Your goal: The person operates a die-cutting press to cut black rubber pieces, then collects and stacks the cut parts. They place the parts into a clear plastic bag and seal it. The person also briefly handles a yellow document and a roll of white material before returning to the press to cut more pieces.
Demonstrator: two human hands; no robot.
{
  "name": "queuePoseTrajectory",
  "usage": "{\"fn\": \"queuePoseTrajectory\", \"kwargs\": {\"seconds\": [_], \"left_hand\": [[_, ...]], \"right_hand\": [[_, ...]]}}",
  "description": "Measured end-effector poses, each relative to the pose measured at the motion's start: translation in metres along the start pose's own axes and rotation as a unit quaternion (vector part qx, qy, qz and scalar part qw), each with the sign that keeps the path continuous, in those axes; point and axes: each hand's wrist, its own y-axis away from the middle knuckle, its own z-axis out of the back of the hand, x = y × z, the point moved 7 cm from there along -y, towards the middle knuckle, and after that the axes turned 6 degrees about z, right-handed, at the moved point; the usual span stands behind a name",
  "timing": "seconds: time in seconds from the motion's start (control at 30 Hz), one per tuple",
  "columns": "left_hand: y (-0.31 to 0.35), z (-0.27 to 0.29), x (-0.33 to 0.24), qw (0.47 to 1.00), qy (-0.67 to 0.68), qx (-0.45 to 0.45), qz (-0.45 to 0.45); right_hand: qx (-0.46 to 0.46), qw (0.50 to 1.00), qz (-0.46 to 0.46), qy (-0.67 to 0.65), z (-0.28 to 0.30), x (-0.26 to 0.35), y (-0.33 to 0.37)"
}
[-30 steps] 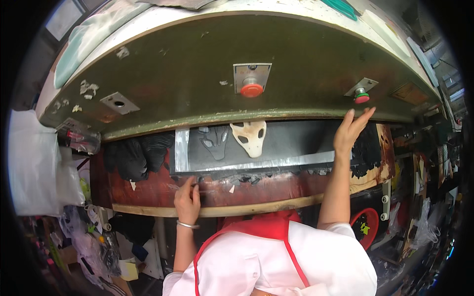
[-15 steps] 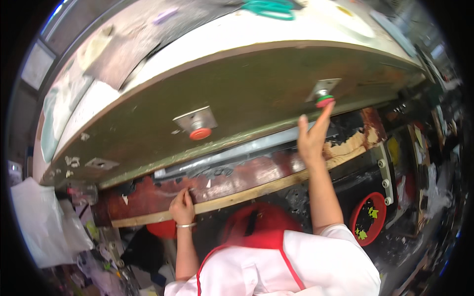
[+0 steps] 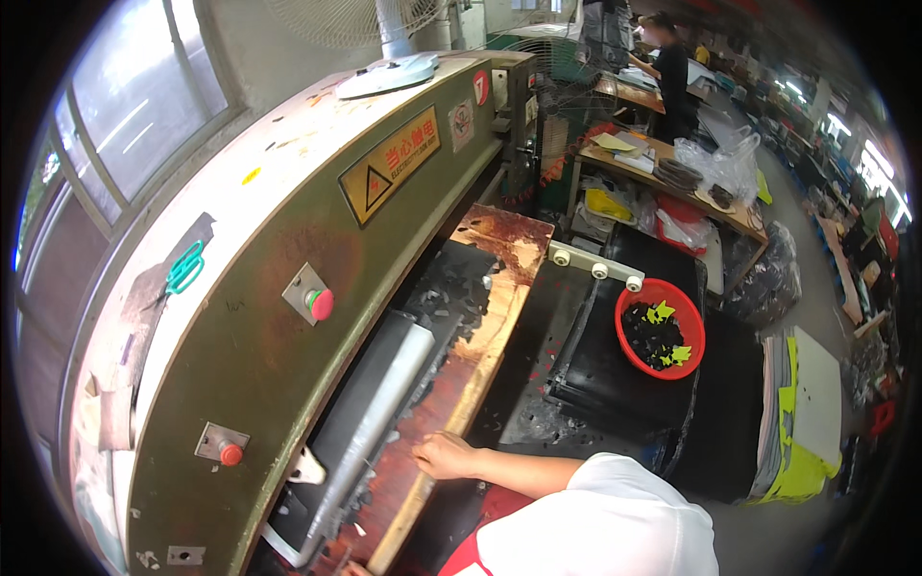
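My right hand [image 3: 444,456] is at the near wooden edge of a worn reddish-brown board [image 3: 423,408], its fingers curled in and closed over that edge. Only a bit of my left hand [image 3: 355,569] shows at the lower rim, by the board's near end; its fingers are cut off. On the board lie a black sheet [image 3: 360,389], a long pale metal bar [image 3: 379,418] and dark scraps [image 3: 461,298]. Above them stretches the green press beam [image 3: 259,355], with a red button [image 3: 230,453] and a pink-red button [image 3: 321,304] on its front; neither hand touches them.
A red basin [image 3: 699,336] of black and yellow-green scraps stands right of the board, near a roller bracket [image 3: 600,271]. Stacked sheets [image 3: 797,422] lie farther right. Green scissors [image 3: 185,269] and a fan base [image 3: 389,77] sit atop the beam. A person [image 3: 672,77] stands far back.
My view has swung to the right. My right hand has left the pink-red button and come down to the board's wooden edge. My left hand has mostly gone out of view.
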Motion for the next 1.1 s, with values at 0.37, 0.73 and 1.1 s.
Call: {"fn": "queuePoseTrajectory", "kwargs": {"seconds": [0.37, 0.73, 1.1], "left_hand": [[-0.010, 0.062, -0.010, 0.986, 0.088, -0.132, -0.058], [0.018, 0.046, -0.020, 0.984, -0.152, 0.055, 0.071], [0.085, 0.078, -0.009, 0.971, -0.203, 0.123, 0.031]], "right_hand": [[0.120, 0.986, 0.114, 0.006, -0.071, 0.118, -0.056], [0.044, 0.946, -0.030, -0.321, -0.045, 0.106, -0.031], [-0.072, 0.988, -0.123, -0.063, 0.069, 0.039, 0.044]]}}
